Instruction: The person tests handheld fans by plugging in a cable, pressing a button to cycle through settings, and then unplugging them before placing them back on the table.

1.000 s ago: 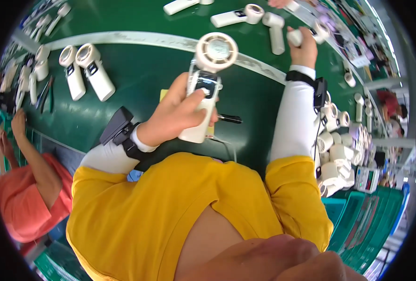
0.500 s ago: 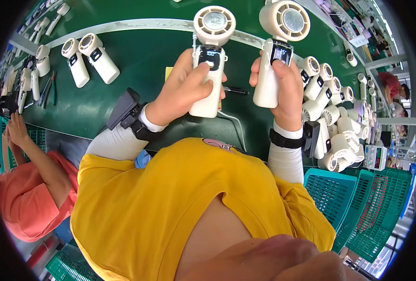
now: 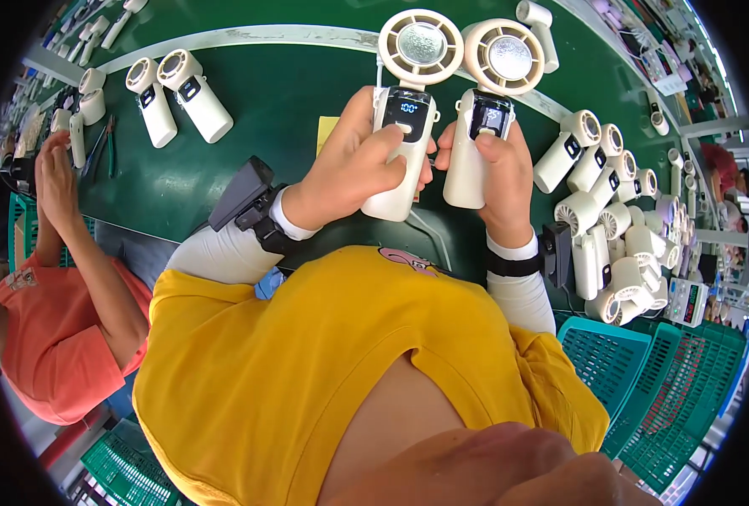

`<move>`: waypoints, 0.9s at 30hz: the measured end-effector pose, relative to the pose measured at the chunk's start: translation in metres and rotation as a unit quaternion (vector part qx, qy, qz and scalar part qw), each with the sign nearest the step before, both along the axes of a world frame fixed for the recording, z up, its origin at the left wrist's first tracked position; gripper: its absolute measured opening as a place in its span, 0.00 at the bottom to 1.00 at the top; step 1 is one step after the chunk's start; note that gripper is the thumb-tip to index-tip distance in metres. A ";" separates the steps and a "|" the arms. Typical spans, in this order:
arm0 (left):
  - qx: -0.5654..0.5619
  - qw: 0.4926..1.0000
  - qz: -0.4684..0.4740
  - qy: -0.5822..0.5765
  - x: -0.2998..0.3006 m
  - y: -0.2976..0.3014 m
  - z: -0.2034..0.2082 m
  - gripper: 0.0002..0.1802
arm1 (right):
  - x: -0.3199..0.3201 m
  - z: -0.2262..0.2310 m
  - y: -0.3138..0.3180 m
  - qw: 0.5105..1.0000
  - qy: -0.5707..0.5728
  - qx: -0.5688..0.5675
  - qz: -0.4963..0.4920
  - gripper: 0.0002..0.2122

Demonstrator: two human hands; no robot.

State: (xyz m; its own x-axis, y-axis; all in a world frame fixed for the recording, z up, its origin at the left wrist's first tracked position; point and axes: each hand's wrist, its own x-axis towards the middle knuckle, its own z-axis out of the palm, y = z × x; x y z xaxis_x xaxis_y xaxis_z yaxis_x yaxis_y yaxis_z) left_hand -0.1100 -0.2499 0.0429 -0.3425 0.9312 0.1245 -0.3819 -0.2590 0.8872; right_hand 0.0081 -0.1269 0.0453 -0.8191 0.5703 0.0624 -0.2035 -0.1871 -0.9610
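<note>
My left hand is wrapped round a cream handheld fan, its thumb on the button below a lit dark display. A second handheld fan of the same kind is in my right hand, with the thumb at its button; its small display is lit too. Both fans are upright, round heads away from me, each with a silver disc in the centre. The heads are side by side, touching or nearly so. A thin white cable runs beside the left fan. Fingers behind the handles are partly hidden.
Two fans lie at the left of the green table, near pliers. Many fans are piled at the right, above green baskets. A yellow paper lies behind my left hand. A co-worker sits at left.
Both fans have come closer together, the left one moving right and the right one slightly left. The left fan's display shows different lit characters. Another fan has come into view behind the right fan.
</note>
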 end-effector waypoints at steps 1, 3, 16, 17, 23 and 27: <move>-0.001 1.000 -0.001 0.002 0.000 0.000 0.000 0.19 | 0.000 -0.001 0.000 1.000 0.000 -0.002 -0.001 0.17; -0.003 1.000 0.001 -0.003 0.001 0.000 0.000 0.19 | 0.000 -0.002 -0.001 1.000 -0.002 0.011 0.004 0.16; 0.007 1.000 0.022 -0.006 0.002 -0.001 -0.001 0.19 | -0.004 -0.009 -0.004 1.000 0.000 -0.002 0.013 0.14; 0.011 1.000 0.024 -0.008 0.002 -0.001 -0.001 0.19 | -0.004 -0.009 -0.005 1.000 -0.001 -0.002 0.013 0.14; 0.012 0.999 0.028 0.022 -0.001 -0.002 -0.003 0.18 | -0.005 -0.007 -0.009 0.999 0.022 -0.002 0.033 0.13; 0.005 0.999 0.029 0.011 -0.003 -0.002 -0.005 0.18 | -0.006 -0.007 -0.008 0.998 0.029 -0.006 0.048 0.12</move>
